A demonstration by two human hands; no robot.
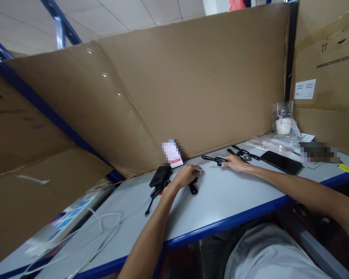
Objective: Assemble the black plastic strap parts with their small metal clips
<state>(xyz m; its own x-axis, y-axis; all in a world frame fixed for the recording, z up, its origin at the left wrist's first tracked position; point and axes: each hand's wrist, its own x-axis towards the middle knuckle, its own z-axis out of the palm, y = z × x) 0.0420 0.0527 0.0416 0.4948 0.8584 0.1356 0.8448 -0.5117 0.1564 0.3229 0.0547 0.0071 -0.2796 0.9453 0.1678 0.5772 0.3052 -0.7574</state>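
My right hand (pixel 235 162) is closed on the near end of a black spokeshave (pixel 220 159), whose other handle points left over the table. Bent fingers of my left hand (pixel 186 176) close about a second spokeshave (pixel 193 188); one black handle sticks out below the palm. Small shiny metal parts (pixel 202 173) show at the left fingertips, too small to make out fully. Just beyond my right hand lie more black-handled spokeshaves (pixel 242 153), partly overlapping.
A black phone (pixel 281 162) lies right of the tools, near plastic bags and a white cup (pixel 283 126). A lit phone (pixel 173 154) leans near a black box (pixel 160 176) at left. White cables (pixel 104 228) trail across the table's left side. Cardboard walls (pixel 197 85) enclose the back.
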